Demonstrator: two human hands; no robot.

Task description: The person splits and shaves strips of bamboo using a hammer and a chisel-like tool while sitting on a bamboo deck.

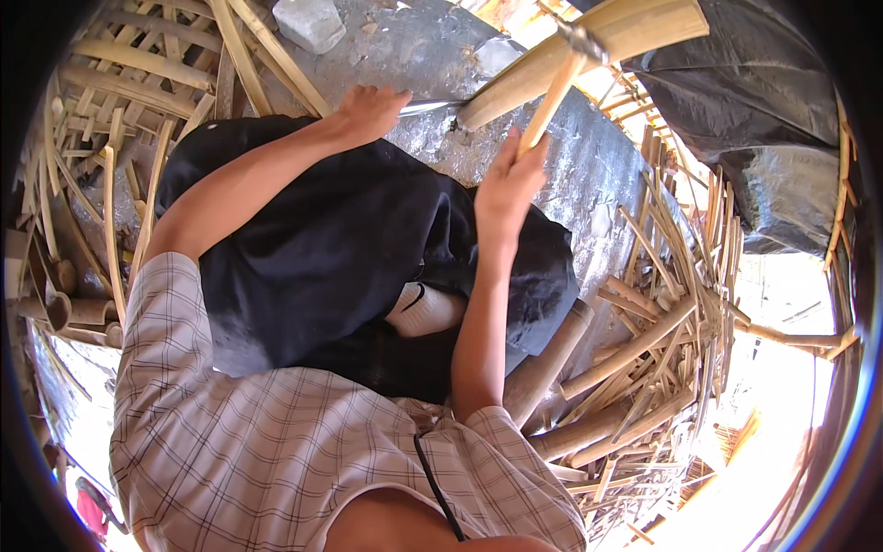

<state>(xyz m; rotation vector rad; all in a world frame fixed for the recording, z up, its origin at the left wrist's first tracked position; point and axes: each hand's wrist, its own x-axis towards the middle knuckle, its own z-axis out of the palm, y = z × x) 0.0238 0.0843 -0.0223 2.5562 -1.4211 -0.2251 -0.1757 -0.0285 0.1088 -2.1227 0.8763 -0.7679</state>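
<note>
Your left hand (370, 115) is closed around one end of a shiny metal blade (429, 108), which points right toward the near end of a split bamboo piece (607, 60); you cannot tell whether they touch. Your right hand (511, 181) grips the wooden handle of a hammer (556, 96), raised with its head overlapping the bamboo in view. Cut bamboo strips (667, 368) lie piled to your right.
</note>
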